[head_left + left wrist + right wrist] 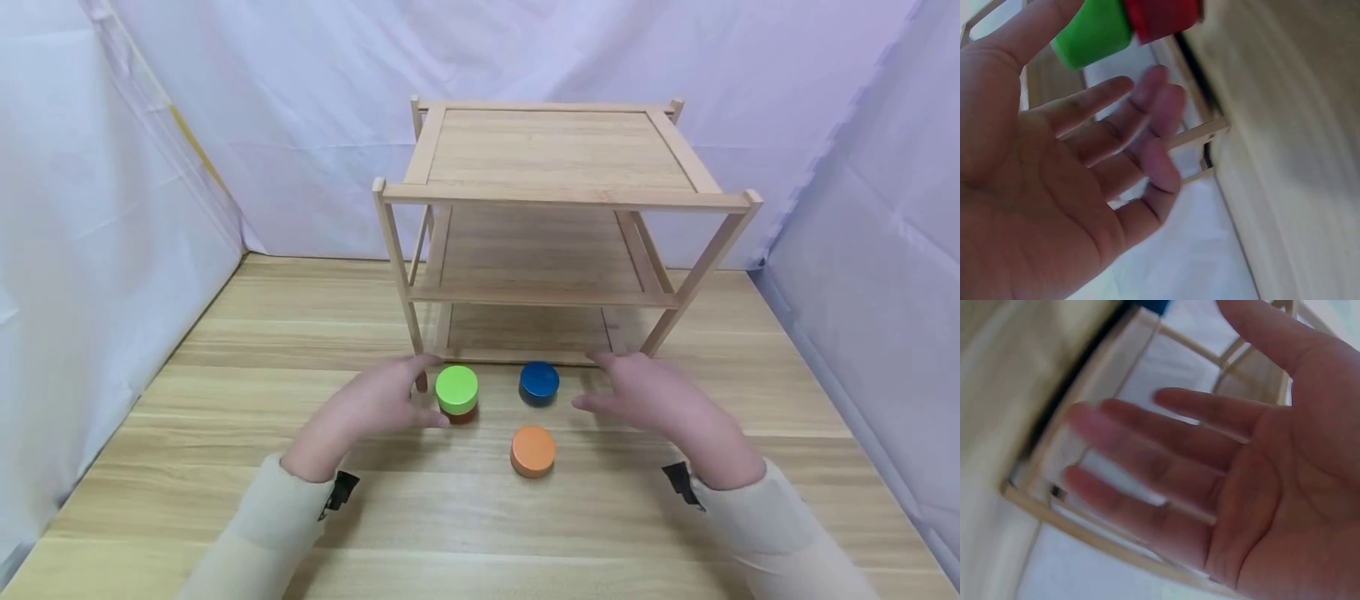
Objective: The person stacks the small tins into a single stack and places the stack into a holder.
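A green round block (457,388) sits on top of a red one (460,415) near the front left leg of the wooden rack. My left hand (378,398) is just left of this stack, thumb and fingers spread and relaxed. In the left wrist view the thumb overlaps the green block; I cannot tell whether it touches. To the right of the stack is a blue round block (539,382) on the table. My right hand (648,396) is to its right, fingers loosely extended, holding nothing. Nearer to me lies an orange round block (533,451), apart from both hands.
A wooden rack (566,198) with three shelves stands behind the blocks on a wood-grain table (480,533). Its front legs come down near both hands. White cloth (300,125) hangs behind and on both sides.
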Motion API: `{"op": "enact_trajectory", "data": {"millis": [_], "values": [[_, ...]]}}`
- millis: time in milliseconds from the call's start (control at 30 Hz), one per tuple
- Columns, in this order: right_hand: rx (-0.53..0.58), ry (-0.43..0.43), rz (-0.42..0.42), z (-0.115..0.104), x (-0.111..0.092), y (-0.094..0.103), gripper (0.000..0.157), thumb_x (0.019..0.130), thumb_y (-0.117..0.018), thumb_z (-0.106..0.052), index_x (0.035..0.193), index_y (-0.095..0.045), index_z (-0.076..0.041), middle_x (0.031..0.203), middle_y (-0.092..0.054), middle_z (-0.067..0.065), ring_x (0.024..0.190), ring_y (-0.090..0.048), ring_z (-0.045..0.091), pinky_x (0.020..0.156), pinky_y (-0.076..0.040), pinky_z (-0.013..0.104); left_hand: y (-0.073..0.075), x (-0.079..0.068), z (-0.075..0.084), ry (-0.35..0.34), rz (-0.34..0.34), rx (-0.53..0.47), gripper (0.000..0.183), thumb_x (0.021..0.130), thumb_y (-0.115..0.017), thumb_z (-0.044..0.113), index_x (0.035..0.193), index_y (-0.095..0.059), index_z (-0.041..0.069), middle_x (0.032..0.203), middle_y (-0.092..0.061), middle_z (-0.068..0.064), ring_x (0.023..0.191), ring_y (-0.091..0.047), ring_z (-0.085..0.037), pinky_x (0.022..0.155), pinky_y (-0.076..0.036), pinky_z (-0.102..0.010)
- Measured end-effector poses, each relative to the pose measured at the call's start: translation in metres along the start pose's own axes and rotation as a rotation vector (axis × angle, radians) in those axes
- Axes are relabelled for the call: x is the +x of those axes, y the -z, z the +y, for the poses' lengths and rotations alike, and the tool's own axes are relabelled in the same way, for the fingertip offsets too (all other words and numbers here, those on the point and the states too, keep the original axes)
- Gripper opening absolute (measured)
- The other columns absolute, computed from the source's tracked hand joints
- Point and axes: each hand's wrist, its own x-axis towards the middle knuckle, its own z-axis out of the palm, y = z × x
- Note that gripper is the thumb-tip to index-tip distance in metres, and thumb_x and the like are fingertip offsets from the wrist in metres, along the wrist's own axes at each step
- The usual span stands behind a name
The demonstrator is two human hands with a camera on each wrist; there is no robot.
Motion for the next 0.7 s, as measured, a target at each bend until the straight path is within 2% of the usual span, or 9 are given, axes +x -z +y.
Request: {"op": "enact_trajectory", "data": {"millis": [100,167,233,300,367,433,533,600,700], "values": [[0.034,0.038,0.053,-0.004,0.009,-0.009,0.083,0.097,-0.073,-0.056,0.158,-0.048,-0.005,0.109,-0.077,0.013,0.093,-0.074,0.024,0.088,-0.061,0.053,-0.006,0.005,0.0,-0.022,0.017,0.005,0.084,0.082,-0.092,0.038,0.151,-0.055,0.006,0.1,-0.07,-0.005,0.086,-0.063,-0.017,0.078,-0.054,-0.037],[0.064,0.063,0.09,-0.007,0.014,-0.015,0.082,0.096,-0.076,-0.054,0.155,-0.051,-0.005,0.1,-0.074,0.007,0.083,-0.069,0.018,0.081,-0.06,0.047,-0.009,0.008,0.0,-0.036,0.027,0.006,0.082,0.081,-0.093,0.037,0.148,-0.057,0.006,0.091,-0.068,-0.002,0.082,-0.061,-0.015,0.076,-0.053,-0.034],[0.089,0.078,0.11,-0.009,0.017,-0.019,0.081,0.094,-0.079,-0.052,0.154,-0.052,-0.004,0.103,-0.072,0.007,0.077,-0.062,0.014,0.079,-0.059,0.043,-0.013,0.011,-0.001,-0.05,0.029,0.008,0.08,0.081,-0.094,0.036,0.146,-0.059,0.007,0.087,-0.067,-0.001,0.079,-0.059,-0.015,0.074,-0.051,-0.033],[0.118,0.093,0.114,-0.012,0.02,-0.024,0.081,0.093,-0.081,-0.048,0.154,-0.052,-0.002,0.122,-0.072,0.014,0.074,-0.06,0.014,0.081,-0.058,0.042,-0.016,0.014,-0.001,-0.058,0.022,0.009,0.078,0.081,-0.094,0.036,0.144,-0.06,0.008,0.086,-0.066,0.0,0.078,-0.058,-0.015,0.074,-0.051,-0.033],[0.121,0.103,0.118,-0.014,0.022,-0.027,0.082,0.092,-0.083,-0.047,0.153,-0.052,-0.002,0.141,-0.067,0.02,0.075,-0.061,0.014,0.087,-0.059,0.046,-0.02,0.017,-0.002,-0.059,0.013,0.021,0.074,0.08,-0.095,0.037,0.14,-0.062,0.009,0.088,-0.067,0.001,0.078,-0.058,-0.016,0.076,-0.051,-0.034],[0.118,0.117,0.125,-0.015,0.024,-0.03,0.08,0.091,-0.084,-0.045,0.152,-0.054,-0.002,0.152,-0.059,0.023,0.086,-0.068,0.018,0.097,-0.059,0.051,-0.022,0.018,-0.002,-0.061,0.01,0.034,0.07,0.08,-0.095,0.037,0.136,-0.065,0.009,0.09,-0.068,0.002,0.079,-0.059,-0.015,0.078,-0.052,-0.035],[0.103,0.138,0.133,-0.016,0.027,-0.034,0.078,0.09,-0.086,-0.044,0.15,-0.057,-0.003,0.155,-0.057,0.024,0.101,-0.074,0.026,0.101,-0.059,0.053,-0.024,0.019,-0.002,-0.06,0.021,0.047,0.065,0.079,-0.096,0.037,0.131,-0.067,0.01,0.093,-0.071,0.004,0.08,-0.061,-0.014,0.08,-0.055,-0.037],[0.089,0.15,0.136,-0.017,0.03,-0.035,0.076,0.089,-0.087,-0.043,0.149,-0.058,-0.004,0.154,-0.057,0.023,0.118,-0.072,0.034,0.104,-0.058,0.054,-0.023,0.02,-0.002,-0.061,0.028,0.048,0.064,0.079,-0.096,0.037,0.13,-0.068,0.01,0.095,-0.072,0.003,0.081,-0.062,-0.013,0.081,-0.055,-0.038],[0.07,0.165,0.128,-0.019,0.034,-0.037,0.077,0.09,-0.087,-0.042,0.15,-0.057,-0.004,0.153,-0.058,0.022,0.129,-0.067,0.038,0.105,-0.057,0.055,-0.022,0.021,-0.001,-0.061,0.033,0.045,0.064,0.078,-0.096,0.038,0.13,-0.068,0.01,0.096,-0.073,0.003,0.082,-0.062,-0.013,0.083,-0.056,-0.039]]}}
